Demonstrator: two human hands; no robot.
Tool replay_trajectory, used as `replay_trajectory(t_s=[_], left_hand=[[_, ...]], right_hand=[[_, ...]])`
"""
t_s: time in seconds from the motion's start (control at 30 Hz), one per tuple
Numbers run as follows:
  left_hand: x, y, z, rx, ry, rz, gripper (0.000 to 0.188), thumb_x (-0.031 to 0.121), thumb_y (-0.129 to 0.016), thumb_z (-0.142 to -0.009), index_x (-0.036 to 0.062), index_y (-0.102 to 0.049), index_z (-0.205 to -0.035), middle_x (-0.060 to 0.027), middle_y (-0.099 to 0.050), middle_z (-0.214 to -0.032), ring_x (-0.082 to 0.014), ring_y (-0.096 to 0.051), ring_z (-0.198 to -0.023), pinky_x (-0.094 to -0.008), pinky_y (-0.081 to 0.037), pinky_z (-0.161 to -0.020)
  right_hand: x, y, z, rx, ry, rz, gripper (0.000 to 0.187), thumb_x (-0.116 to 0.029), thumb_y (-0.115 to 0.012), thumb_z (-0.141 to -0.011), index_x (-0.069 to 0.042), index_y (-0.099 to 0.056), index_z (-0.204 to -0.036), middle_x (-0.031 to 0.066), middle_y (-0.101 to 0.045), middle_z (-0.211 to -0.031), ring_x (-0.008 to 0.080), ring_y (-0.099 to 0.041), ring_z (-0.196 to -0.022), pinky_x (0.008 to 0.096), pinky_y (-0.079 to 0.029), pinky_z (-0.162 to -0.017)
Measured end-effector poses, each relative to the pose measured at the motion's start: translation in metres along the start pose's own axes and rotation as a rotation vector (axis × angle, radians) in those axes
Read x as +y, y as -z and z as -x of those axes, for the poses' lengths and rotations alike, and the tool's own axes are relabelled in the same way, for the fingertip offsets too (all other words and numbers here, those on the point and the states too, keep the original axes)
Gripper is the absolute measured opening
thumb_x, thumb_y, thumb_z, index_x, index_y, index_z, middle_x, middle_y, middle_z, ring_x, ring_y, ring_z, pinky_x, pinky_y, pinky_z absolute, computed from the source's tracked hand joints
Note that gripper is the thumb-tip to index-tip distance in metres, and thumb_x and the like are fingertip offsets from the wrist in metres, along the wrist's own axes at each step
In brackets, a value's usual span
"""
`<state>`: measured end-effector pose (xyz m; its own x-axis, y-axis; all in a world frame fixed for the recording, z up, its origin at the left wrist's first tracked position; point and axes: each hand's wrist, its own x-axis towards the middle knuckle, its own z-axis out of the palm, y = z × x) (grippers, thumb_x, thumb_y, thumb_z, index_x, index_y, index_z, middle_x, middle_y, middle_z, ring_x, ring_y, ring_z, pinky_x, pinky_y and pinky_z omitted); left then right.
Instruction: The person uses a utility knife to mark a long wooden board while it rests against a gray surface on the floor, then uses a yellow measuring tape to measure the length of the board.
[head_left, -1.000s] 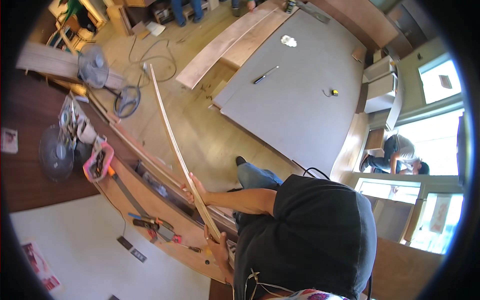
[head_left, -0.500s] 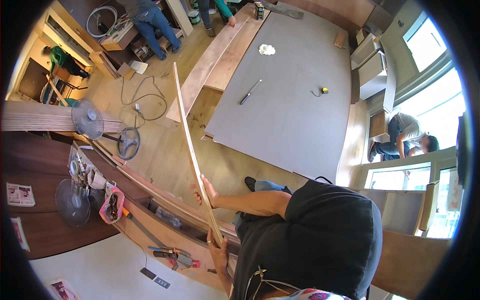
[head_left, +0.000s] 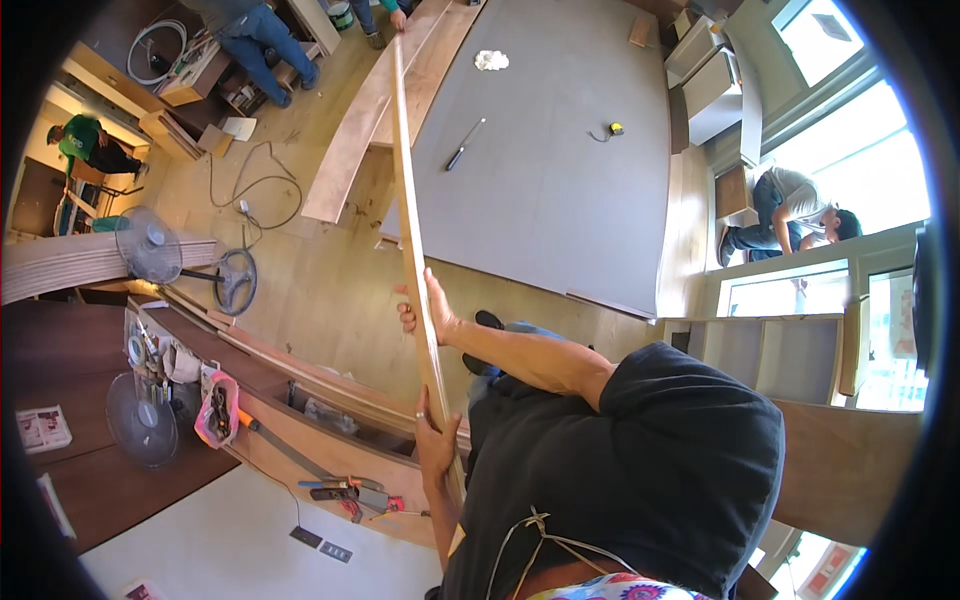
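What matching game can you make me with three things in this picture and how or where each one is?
Things:
1. long, thin, pale wooden strip
2. small yellow-and-black tape measure
3. pink-edged plastic bag

Places and states:
A. open, with dark items inside
B. touched by the left hand and right hand
C. lying on the large, flat grey board

Right pairs: 1-B, 2-C, 3-A.

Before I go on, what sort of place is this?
Likely a room being fitted out with woodwork: stacked boards at far left, hand tools lying on a wooden ledge, and a long wooden strip being held.
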<state>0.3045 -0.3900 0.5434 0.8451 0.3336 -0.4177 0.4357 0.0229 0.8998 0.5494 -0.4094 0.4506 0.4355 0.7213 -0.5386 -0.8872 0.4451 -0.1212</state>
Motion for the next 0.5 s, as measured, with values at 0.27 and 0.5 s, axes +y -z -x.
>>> replay_trajectory(t_s=[0.27, 0.5], left_hand=[[0.023, -0.014, -0.034, -0.155, -0.097, -0.070, 0.080, 0.012, -0.073, -0.086, -0.0036, -0.030, -0.151, -0.0214, -0.040, -0.150, -0.0275, -0.041, -0.137, -0.0370, -0.032, -0.114], [0.055, -0.069, -0.080, -0.170, -0.201, -0.358, 0.077, 0.016, -0.075, -0.085, -0.0008, -0.036, -0.149, -0.0256, -0.050, -0.142, -0.0328, -0.049, -0.133, -0.0392, -0.038, -0.111]], right_hand=[[-0.051, 0.023, 0.018, -0.071, 0.157, -0.166, 0.086, -0.086, -0.038, -0.084, -0.013, -0.048, -0.129, 0.0051, -0.049, -0.083, 0.0135, -0.040, -0.062, 0.0263, -0.037, -0.054], [-0.123, 0.055, 0.022, -0.072, 0.253, -0.297, 0.084, -0.082, -0.036, -0.088, -0.011, -0.050, -0.130, 0.0052, -0.050, -0.082, 0.0153, -0.044, -0.064, 0.0287, -0.040, -0.055]])
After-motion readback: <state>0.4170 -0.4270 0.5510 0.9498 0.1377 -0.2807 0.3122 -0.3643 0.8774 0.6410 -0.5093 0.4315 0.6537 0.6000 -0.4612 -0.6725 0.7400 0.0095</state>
